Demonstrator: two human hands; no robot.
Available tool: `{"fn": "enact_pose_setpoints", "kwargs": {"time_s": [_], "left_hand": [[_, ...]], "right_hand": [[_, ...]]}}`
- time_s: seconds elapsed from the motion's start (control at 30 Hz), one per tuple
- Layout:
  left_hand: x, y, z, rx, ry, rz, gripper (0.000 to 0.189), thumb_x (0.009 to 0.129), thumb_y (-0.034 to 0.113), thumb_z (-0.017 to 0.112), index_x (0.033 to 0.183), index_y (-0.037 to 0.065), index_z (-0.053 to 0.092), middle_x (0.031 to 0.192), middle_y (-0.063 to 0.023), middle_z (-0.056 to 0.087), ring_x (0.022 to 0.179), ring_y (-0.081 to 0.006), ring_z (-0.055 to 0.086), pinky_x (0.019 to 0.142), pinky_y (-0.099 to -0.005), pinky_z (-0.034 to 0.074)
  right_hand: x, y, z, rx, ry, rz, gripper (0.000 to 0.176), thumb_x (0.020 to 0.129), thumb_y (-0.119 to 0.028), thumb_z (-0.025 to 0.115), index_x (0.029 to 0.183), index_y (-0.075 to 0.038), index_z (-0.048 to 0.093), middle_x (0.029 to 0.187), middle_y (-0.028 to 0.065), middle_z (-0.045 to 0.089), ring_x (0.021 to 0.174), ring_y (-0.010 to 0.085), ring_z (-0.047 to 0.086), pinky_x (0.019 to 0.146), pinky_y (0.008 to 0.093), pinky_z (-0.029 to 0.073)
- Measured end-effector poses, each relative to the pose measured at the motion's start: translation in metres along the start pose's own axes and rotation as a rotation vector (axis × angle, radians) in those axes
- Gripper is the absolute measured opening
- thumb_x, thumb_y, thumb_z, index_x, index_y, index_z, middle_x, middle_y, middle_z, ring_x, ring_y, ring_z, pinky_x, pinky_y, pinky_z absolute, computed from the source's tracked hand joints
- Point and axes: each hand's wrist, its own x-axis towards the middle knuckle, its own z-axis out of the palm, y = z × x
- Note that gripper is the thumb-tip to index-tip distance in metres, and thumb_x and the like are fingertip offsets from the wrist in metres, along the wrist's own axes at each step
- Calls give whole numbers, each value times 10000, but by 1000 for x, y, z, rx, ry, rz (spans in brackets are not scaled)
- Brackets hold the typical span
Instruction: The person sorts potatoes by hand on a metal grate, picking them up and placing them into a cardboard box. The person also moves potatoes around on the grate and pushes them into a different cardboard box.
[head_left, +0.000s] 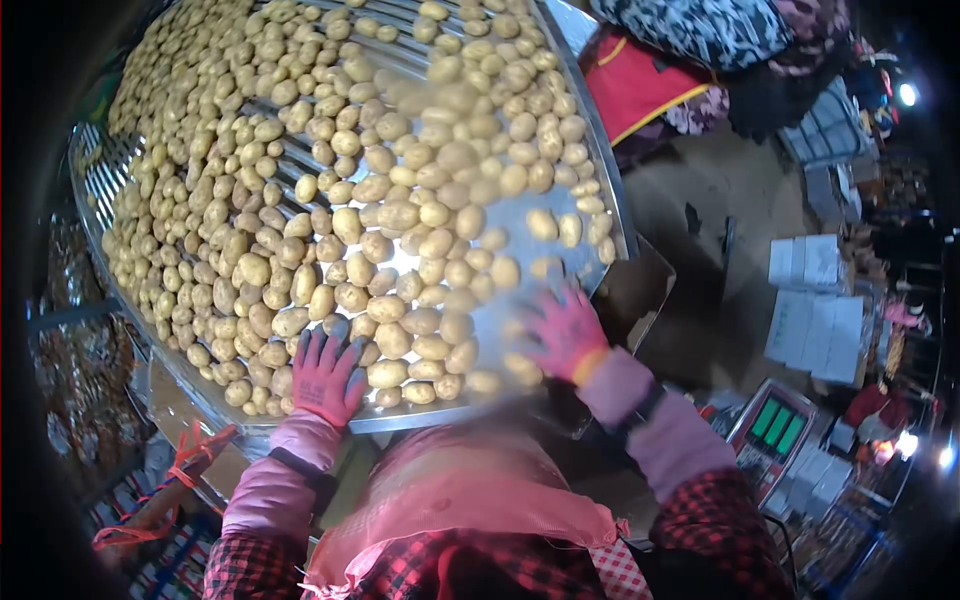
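Many potatoes [395, 215] cover a metal sorting table [500, 310] with slatted rollers at its far and left parts. My left hand [325, 375], in a pink glove with grey fingertips, lies at the table's near edge, its spread fingers touching the nearest potatoes. Farther right, my right hand [562, 330], in a matching glove, is over the bare metal with its fingers apart, beside a few loose potatoes. Neither hand is closed round a potato. A haze blurs part of the view near the right hand.
Across the table's right edge stands a person in a red apron [640, 85]. A cardboard box [635, 290] is below that edge. Stacked white boxes [815, 335] and a scale with a green display [775, 425] are on the right. Red string [185, 460] hangs at lower left.
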Motion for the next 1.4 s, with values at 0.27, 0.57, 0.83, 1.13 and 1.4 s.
{"fn": "enact_pose_setpoints", "kwargs": {"time_s": [0.27, 0.57, 0.83, 1.13, 1.4], "left_hand": [[7, 4, -17, -56, -59, -17, 552, 829, 373, 672, 1312, 115, 600, 1413, -215, 515, 1336, -470, 441, 1158, -627, 261], [4, 2, -5, -12, -3, -19, 497, 836, 396, 629, 1282, 176, 644, 1422, -146, 538, 1313, -439, 464, 1159, -603, 266], [3, 3, -10, -35, -11, -9, 532, 860, 388, 641, 1350, 184, 600, 1464, -137, 505, 1321, -430, 458, 1157, -594, 273], [-2, 2, -11, -63, 14, 9, 523, 886, 376, 628, 1361, 159, 595, 1455, -169, 510, 1339, -438, 445, 1167, -594, 259], [-6, 1, -65, -269, 458, -101, 475, 918, 168, 630, 1386, 118, 570, 1395, -184, 545, 1300, -346, 502, 1080, -509, 408]], "right_hand": [[202, 47, 1, 405, 344, 272, 800, 856, -466, 703, 1529, -168, 390, 1486, 211, 455, 1349, 415, 445, 1072, 477, 426], [226, -95, -26, -33, 57, -152, 620, 885, -588, 582, 1316, -143, 598, 1432, 93, 535, 1428, 315, 385, 1157, 505, 294], [92, 22, 14, -226, 164, 231, 611, 862, -478, 678, 1423, -272, 554, 1470, 131, 453, 1325, 418, 427, 1079, 562, 391], [22, -113, 65, -34, 72, -149, 593, 832, -459, 695, 1376, -243, 593, 1479, 127, 462, 1419, 396, 346, 1147, 563, 273], [-41, -30, -106, 137, 418, 330, 668, 736, -381, 787, 1320, -119, 597, 1393, 214, 528, 1318, 408, 476, 1066, 519, 408]]}}
